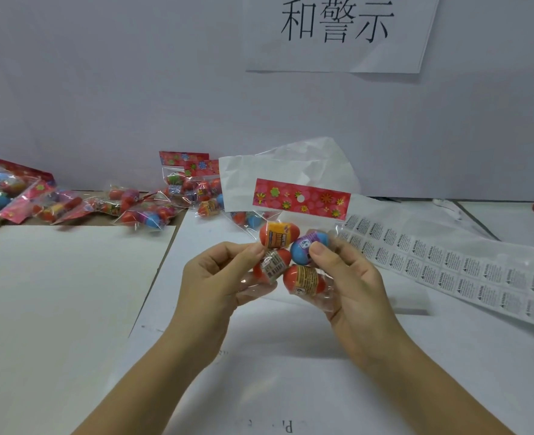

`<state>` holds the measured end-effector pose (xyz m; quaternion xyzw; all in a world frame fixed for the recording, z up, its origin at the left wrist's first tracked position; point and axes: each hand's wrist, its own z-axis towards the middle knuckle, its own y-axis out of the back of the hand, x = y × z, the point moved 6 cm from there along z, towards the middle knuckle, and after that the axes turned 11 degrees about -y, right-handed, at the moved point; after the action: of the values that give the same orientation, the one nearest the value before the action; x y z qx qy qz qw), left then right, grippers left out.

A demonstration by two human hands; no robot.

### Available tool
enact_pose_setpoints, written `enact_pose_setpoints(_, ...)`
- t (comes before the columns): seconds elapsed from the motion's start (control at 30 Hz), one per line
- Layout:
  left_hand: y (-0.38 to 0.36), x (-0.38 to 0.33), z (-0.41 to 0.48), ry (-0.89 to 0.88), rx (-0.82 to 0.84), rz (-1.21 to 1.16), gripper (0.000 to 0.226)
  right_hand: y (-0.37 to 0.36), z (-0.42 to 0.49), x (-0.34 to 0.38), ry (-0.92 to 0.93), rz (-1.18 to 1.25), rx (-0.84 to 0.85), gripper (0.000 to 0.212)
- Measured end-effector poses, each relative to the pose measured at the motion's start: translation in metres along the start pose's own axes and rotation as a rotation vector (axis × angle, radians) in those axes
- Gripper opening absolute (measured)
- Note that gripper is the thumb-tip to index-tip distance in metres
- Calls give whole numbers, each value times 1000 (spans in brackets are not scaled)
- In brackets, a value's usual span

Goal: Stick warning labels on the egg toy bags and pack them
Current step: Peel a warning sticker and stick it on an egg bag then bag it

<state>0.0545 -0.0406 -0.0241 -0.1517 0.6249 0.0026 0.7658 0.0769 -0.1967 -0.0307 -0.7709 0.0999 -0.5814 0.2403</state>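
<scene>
left hand [215,277] and right hand [350,277] pinch one egg toy bag [301,199] of four eggs [303,277]; one label sheet [447,262] lies near the right edge of the worktop [291,356].

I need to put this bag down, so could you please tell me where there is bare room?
Free: the white board beside the left hand, and the table nearer you. Crowded: bag pile behind, label sheet right.

A packing workstation — a white table [291,372] with piled toy bags [140,208], label sheets [447,265] and a wall sign [338,29].
</scene>
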Motion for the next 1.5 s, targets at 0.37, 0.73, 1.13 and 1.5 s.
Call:
enact_pose_setpoints(0.37,9,0,4,37,-86,90,22,2,3,0,28,-44,-14,37)
enact_pose_setpoints(0.73,2,16,0,197,-51,-45,36,4,5,-6,-44,-7,6,26)
enact_pose_setpoints(1.13,14,9,2,-18,-188,177,11,11,8,-3,-25,-91,-60,44)
enact_pose_setpoints(1.5,-19,12,-12,65,59,-312,56,-20,-21,10,265,-461,181,42)
